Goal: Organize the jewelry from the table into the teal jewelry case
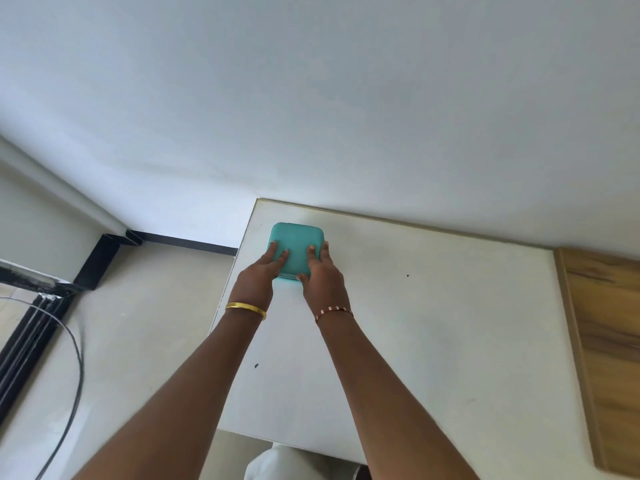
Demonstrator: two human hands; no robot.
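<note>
Fingers (274, 250) of left hand (258, 277) and right hand (322, 275) are lying flat, unclenched, on teal jewelry case (296, 237), likely light, rigid, slick; grip its sides.

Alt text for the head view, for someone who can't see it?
Left hand and right hand rest on the closed teal jewelry case near a white table's far left corner. A gold bangle circles the left wrist, a red bracelet the right.

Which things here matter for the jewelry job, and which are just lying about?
Job: teal jewelry case, closed, on the white table; left hand and right hand resting on its lid.
Lying about: wooden board at the table's right; cable on the floor. No loose jewelry shows.
</note>
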